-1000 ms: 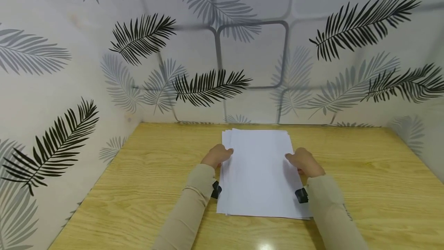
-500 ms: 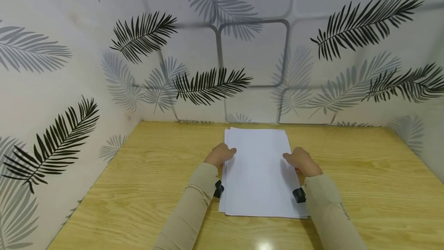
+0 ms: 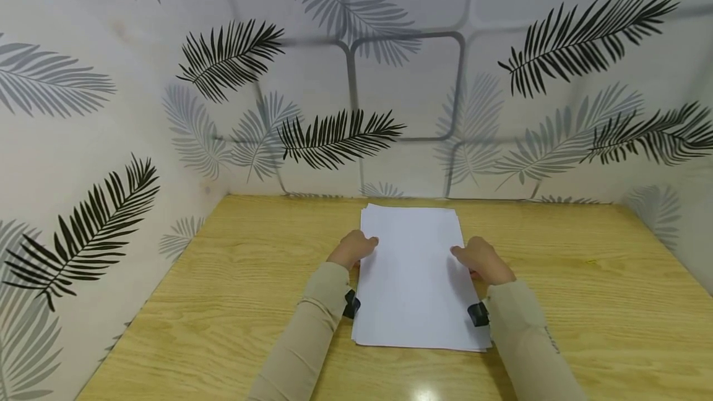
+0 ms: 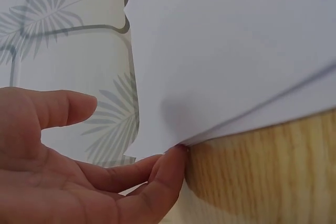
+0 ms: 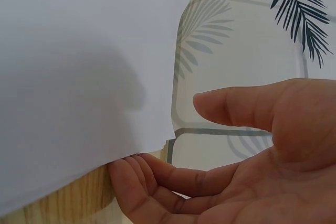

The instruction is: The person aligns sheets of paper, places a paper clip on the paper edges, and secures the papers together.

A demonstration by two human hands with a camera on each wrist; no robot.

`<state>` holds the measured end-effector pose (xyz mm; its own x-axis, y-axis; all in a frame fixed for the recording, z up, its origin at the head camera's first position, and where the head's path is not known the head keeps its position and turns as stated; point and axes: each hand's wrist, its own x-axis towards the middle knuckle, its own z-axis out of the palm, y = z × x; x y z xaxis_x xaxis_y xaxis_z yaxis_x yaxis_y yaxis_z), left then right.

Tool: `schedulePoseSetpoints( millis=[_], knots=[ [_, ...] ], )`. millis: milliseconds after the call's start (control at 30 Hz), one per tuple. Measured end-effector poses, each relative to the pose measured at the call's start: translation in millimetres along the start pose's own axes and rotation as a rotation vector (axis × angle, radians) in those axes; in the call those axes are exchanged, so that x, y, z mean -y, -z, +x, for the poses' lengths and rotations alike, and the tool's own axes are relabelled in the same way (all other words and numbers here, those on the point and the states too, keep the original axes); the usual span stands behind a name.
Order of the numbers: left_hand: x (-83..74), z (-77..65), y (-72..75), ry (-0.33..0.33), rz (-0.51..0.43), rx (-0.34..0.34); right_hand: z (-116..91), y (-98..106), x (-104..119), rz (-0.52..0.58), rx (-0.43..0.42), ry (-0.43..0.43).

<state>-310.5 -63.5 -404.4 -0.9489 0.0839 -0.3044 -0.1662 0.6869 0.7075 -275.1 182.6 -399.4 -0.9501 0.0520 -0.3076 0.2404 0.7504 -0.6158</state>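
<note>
A loose stack of white paper sheets (image 3: 414, 277) lies on the wooden table, its edges slightly uneven. At the stack's left long edge is my left hand (image 3: 353, 249); the left wrist view shows its fingertips (image 4: 176, 163) touching the sheets' edge, the thumb raised and apart from the paper. My right hand (image 3: 483, 258) is at the opposite long edge. In the right wrist view its bent fingers (image 5: 131, 182) press against the paper's edge, with the thumb lifted clear. Neither thumb pinches the sheets.
The wood-grain table (image 3: 250, 252) extends on both sides of the stack. Behind it and along the left rises a wall (image 3: 406, 91) with a feather-leaf pattern. A black wrist camera (image 3: 479, 314) is strapped at the right sleeve, another black one (image 3: 351, 305) at the left.
The hands have come slightly closer together, the right hand moving left and the left hand a little to the right. The sheets' side edges now line up more closely.
</note>
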Motion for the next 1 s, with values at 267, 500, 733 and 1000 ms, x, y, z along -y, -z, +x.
schedulePoseSetpoints(
  millis=[267, 500, 733, 1000],
  knots=[
    [6.5, 0.2, 2.1, 0.013, -0.154, 0.016, -1.7, -1.0, 1.0, 0.014, -0.003, -0.025],
    [10.9, 3.1, 5.7, 0.017, -0.253, 0.004, -3.9, -1.8, 0.1, 0.029, -0.016, 0.000],
    [12.1, -3.0, 8.2, 0.024, -0.355, 0.009, -4.3, -2.9, -1.7, 0.029, -0.019, 0.019],
    [9.8, -7.5, 9.1, 0.023, -0.395, 0.002, -3.8, -4.7, -2.8, 0.020, -0.030, 0.036]
  ],
)
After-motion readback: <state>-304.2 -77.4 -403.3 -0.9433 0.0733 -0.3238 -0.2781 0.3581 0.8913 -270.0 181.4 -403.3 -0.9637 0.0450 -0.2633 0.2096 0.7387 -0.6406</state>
